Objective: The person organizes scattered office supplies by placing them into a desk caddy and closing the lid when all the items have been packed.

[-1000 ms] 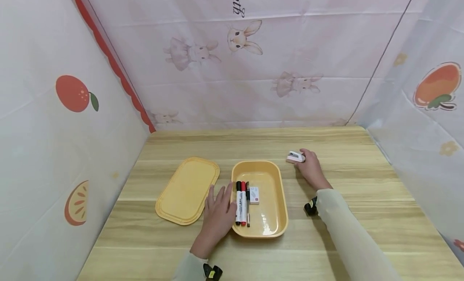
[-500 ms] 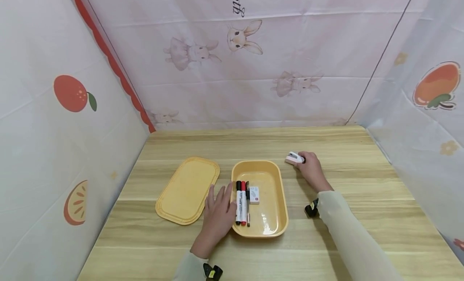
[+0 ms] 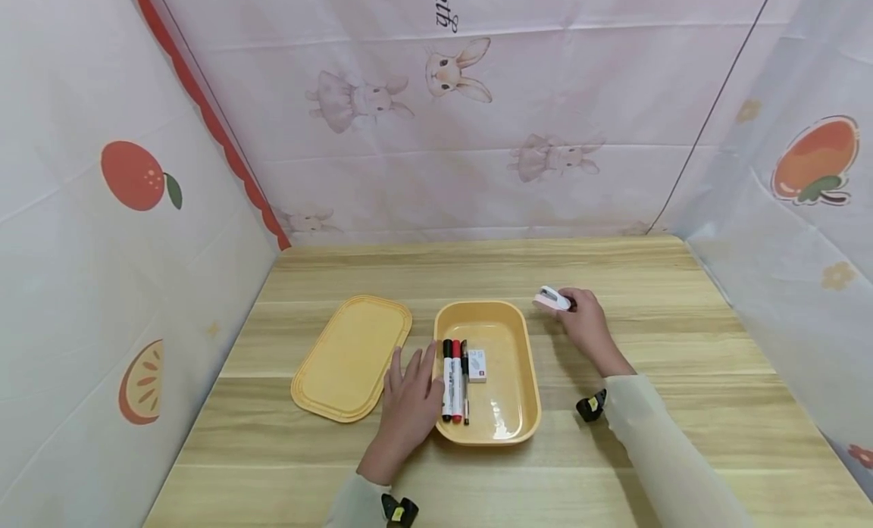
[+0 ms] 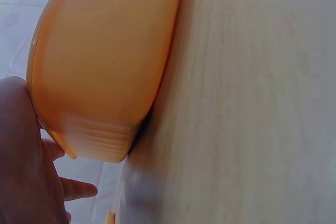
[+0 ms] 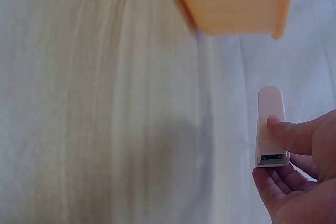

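My right hand (image 3: 588, 323) pinches a small pink and white stapler (image 3: 551, 298) just past the far right corner of a yellow box (image 3: 508, 388). In the right wrist view, the thumb presses one side of the stapler (image 5: 270, 100) and the fingers lie against the other; it appears raised off the table. My left hand (image 3: 408, 414) rests against the box's left rim, its fingers extended. Inside the box, a black-capped marker (image 3: 447, 384), a red-capped marker (image 3: 457, 384) and a pen (image 3: 466, 388) lie side by side, with a small white carton (image 3: 477, 366) next to them.
A yellow lid (image 3: 348, 361) lies flat on the wooden table (image 3: 648, 285), left of the box and close to my left fingers. Printed cloth walls (image 3: 409, 187) enclose the table at the back and both sides.
My right hand has brought the stapler slightly left and toward me, closer to the box, turning it a little. The left hand, the box and its contents stay put.
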Action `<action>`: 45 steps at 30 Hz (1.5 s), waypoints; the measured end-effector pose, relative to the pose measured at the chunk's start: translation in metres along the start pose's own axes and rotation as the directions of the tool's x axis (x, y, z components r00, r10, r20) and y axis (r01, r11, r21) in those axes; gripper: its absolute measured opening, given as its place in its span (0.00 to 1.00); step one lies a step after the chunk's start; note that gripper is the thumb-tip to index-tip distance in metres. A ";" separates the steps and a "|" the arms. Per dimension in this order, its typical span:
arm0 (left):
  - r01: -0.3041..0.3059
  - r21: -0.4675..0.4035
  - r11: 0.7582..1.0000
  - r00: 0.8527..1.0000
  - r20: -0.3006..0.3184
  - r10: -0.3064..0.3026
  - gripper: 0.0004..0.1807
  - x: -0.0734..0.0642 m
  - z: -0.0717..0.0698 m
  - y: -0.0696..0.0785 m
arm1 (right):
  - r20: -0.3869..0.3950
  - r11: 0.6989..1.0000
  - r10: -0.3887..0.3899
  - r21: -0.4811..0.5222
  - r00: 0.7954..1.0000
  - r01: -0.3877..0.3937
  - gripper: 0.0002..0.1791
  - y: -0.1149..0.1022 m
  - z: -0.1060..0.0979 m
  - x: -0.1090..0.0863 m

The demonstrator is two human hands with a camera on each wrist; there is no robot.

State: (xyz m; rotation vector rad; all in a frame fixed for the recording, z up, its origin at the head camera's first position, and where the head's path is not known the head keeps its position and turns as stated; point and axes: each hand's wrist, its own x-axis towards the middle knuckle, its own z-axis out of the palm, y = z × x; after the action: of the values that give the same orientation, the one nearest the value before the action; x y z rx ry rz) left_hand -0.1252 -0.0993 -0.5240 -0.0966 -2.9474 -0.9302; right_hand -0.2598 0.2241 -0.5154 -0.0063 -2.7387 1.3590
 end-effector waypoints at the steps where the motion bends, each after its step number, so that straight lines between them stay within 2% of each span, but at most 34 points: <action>1: 0.001 0.000 1.000 1.000 0.001 -0.001 0.33 0.000 0.000 0.000 | -0.001 1.000 -0.007 0.002 1.000 0.007 0.24 -0.003 -0.001 -0.002; 7: 0.007 -0.006 1.000 1.000 0.001 -0.007 0.33 -0.001 0.001 -0.001 | 0.021 0.998 -0.058 0.008 0.998 0.058 0.23 -0.023 -0.008 -0.017; 11: 0.006 -0.009 1.000 1.000 0.002 -0.006 0.33 -0.001 0.001 -0.002 | 0.023 0.997 -0.070 0.019 0.997 0.069 0.23 -0.040 -0.004 -0.033; 20: -0.004 -0.029 1.000 1.000 -0.010 0.004 0.33 -0.001 0.000 -0.002 | 0.006 0.999 -0.005 0.035 1.000 0.005 0.24 -0.075 0.015 -0.076; 25: -0.002 -0.030 1.000 1.000 -0.008 0.002 0.33 0.000 0.000 -0.002 | -0.047 0.997 0.003 -0.075 0.999 -0.007 0.24 -0.088 0.031 -0.095; 28: 0.002 -0.038 0.999 1.000 -0.003 -0.002 0.33 0.000 0.000 -0.002 | -0.082 0.989 -0.023 -0.146 0.996 0.011 0.23 -0.093 0.040 -0.105; 36: 0.016 -0.041 0.999 1.000 0.010 -0.016 0.33 0.000 0.000 0.000 | -0.138 0.936 -0.142 -0.342 0.980 0.087 0.20 -0.104 0.062 -0.119; 45: 0.010 -0.036 0.999 1.000 0.012 -0.009 0.33 0.001 0.000 0.000 | -0.114 0.894 -0.092 -0.448 0.989 0.031 0.22 -0.120 0.080 -0.119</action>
State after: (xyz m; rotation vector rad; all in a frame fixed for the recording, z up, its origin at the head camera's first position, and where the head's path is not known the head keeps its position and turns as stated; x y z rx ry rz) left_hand -0.1264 -0.0996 -0.5237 -0.0896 -2.9449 -0.9870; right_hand -0.1432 0.0828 -0.4773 -0.0371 -2.8380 0.6606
